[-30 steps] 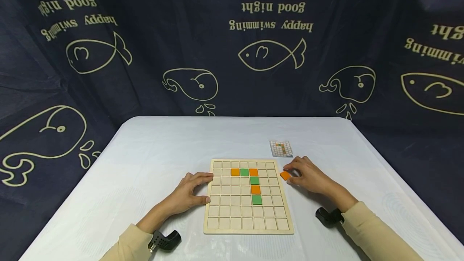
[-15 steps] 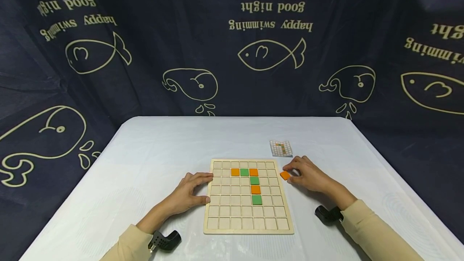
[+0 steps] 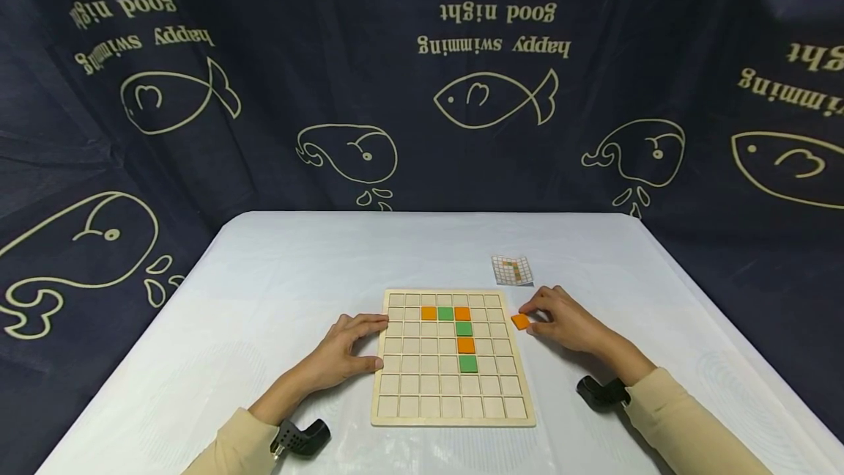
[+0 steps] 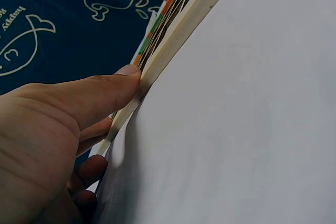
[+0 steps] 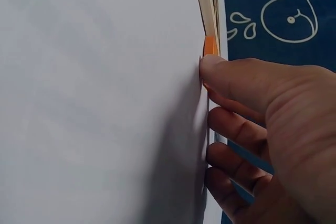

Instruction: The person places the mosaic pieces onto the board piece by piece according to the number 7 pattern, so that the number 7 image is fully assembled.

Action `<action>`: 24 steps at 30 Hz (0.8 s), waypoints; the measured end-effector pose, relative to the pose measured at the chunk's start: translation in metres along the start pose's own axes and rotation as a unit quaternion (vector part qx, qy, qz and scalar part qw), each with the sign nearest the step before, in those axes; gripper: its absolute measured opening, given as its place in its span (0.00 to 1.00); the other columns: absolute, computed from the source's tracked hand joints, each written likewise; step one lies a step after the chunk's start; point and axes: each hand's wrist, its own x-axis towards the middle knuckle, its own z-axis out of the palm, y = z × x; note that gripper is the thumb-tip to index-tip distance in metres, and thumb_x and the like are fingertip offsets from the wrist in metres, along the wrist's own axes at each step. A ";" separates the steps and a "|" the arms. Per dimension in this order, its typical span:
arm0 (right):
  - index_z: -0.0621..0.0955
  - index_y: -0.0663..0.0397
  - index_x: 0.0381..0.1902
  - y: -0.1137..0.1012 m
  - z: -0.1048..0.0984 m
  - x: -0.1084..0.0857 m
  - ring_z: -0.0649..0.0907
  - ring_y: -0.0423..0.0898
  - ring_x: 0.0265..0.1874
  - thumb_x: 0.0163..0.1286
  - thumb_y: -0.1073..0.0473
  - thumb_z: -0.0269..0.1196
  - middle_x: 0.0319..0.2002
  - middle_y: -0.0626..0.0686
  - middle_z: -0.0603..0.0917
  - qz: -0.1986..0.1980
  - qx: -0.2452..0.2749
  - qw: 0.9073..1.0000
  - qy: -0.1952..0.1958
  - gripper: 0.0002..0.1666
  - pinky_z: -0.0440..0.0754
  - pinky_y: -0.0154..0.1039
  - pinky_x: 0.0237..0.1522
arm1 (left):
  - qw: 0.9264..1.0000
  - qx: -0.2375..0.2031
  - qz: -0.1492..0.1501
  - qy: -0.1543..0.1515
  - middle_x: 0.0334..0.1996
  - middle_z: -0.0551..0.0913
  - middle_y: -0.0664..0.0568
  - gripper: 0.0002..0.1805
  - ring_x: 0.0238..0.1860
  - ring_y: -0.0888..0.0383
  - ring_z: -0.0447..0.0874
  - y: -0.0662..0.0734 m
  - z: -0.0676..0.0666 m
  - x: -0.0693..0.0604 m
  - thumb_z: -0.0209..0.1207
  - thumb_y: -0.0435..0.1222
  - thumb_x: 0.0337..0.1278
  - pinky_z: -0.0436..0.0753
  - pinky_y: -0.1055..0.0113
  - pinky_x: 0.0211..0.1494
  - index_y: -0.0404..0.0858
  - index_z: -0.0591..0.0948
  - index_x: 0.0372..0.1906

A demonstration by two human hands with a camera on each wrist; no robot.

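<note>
In the head view a square wooden grid board (image 3: 440, 385) lies on the white table, with three orange and three green tiles set in its cells in a hooked line. The left hand (image 3: 339, 350) rests against the board's left edge, its fingers and thumb spread along the rim. In the left wrist view the thumb (image 4: 113, 90) touches that rim. Just beyond the board's upper right edge the right hand (image 3: 565, 319) holds a loose orange tile (image 3: 520, 322) between thumb and index finger. The right wrist view shows the thumb on this tile (image 5: 209, 44), low over the table.
Behind the right hand lies a small card (image 3: 512, 270) printed with a grid and coloured squares. A dark curtain (image 3: 409, 94) with fish and whale drawings hangs beyond the table (image 3: 297, 262). Each wrist carries a black camera (image 3: 303, 437).
My right hand has shifted slightly to the right and the orange tile beside the board sits a little lower and flatter. My left hand and the board look the same.
</note>
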 end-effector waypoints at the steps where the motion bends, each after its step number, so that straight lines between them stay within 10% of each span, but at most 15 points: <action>1: 0.85 0.49 0.44 0.000 0.000 0.000 0.68 0.42 0.36 0.56 0.57 0.69 0.38 0.45 0.79 0.000 0.002 1.000 0.001 0.15 0.63 0.33 0.36 | 1.000 -0.002 0.001 0.000 0.67 0.67 0.61 0.35 0.55 0.59 0.60 0.000 0.000 0.000 0.67 0.46 0.48 0.58 0.47 0.63 0.44 0.72 0.64; 24: 0.85 0.47 0.40 -0.002 0.000 -0.009 0.71 0.39 0.35 0.57 0.56 0.69 0.37 0.42 0.81 0.011 0.008 0.999 0.033 0.12 0.69 0.34 0.37 | 1.000 -0.017 0.001 -0.005 0.67 0.67 0.56 0.34 0.68 0.45 0.56 0.001 -0.001 0.000 0.68 0.44 0.48 0.46 0.37 0.68 0.41 0.72 0.64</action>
